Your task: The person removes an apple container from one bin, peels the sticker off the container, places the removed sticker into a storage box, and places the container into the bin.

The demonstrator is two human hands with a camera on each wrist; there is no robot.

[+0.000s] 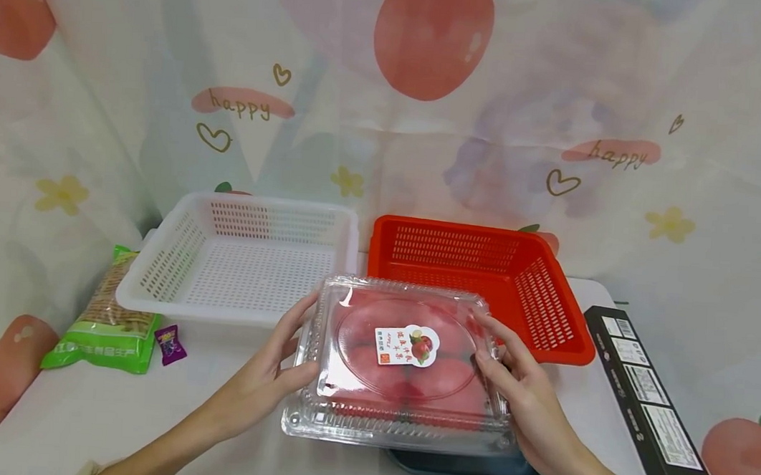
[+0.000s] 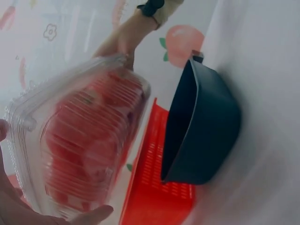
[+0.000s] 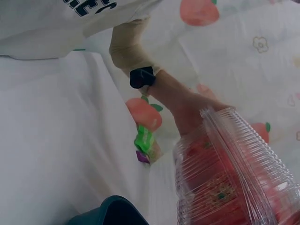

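Observation:
A clear plastic clamshell box of red apples (image 1: 404, 404), with a white label showing an apple on its lid, is held up between both hands. My left hand (image 1: 273, 375) grips its left side, thumb over the lid's edge. My right hand (image 1: 518, 374) holds the opposite side, with thumb and fingers at the lid's edge. Underneath, a dark blue basin (image 1: 472, 468) is mostly hidden by the box in the head view. The left wrist view shows the box (image 2: 89, 140) raised above the table, beside the basin (image 2: 211, 122).
Behind the box stand a white slotted basket (image 1: 256, 260) and a red basket (image 1: 545, 303). At left lie a green-ended snack bag (image 1: 108, 316) and a small purple packet (image 1: 170, 345). A long black box (image 1: 643, 395) with white labels lies at right. A patterned cloth (image 1: 423, 161) hangs behind the table.

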